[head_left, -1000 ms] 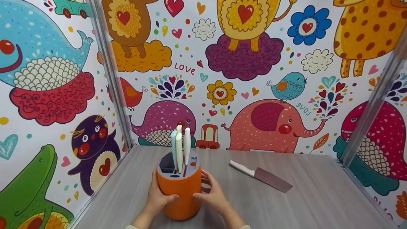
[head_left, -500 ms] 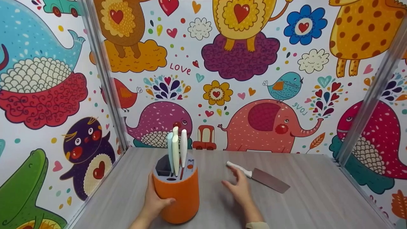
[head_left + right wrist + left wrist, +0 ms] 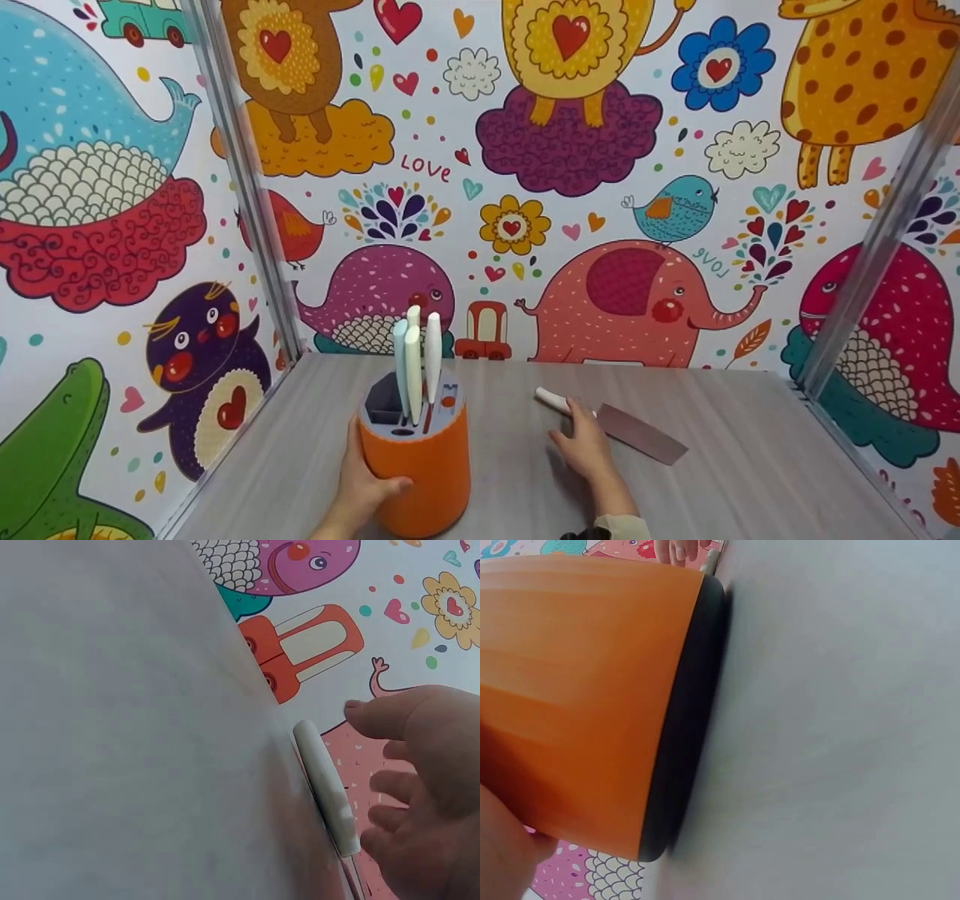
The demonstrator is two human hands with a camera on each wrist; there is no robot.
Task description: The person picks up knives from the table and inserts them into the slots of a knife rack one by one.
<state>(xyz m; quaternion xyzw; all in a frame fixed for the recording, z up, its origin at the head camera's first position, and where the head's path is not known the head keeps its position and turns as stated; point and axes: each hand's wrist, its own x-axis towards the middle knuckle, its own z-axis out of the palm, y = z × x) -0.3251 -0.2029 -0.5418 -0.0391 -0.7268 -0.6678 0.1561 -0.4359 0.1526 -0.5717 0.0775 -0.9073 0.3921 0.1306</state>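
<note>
An orange knife block [image 3: 424,484] stands at the left of the table, with several pale knife handles [image 3: 413,375] sticking up from its grey top. My left hand [image 3: 357,487] grips its left side, thumb across the front; the left wrist view shows its black base [image 3: 688,712] near the tabletop. A cleaver [image 3: 643,433] with a white handle and brownish blade lies flat to the right. Over that handle [image 3: 326,787] hovers my right hand [image 3: 589,448], thumb and fingers apart and loosely bent, not closed on it. In the head view the hand hides part of the handle.
The grey wood-grain table [image 3: 502,480] carries the knife block and the cleaver. Cartoon-printed panels [image 3: 465,277] stand behind and at both sides, with metal posts [image 3: 251,187] at the corners. A dark slot and an orange spot show in the block's top.
My right hand has left the knife block and moved right to the cleaver's handle. The left hand keeps holding the block. The cleaver still lies on the table.
</note>
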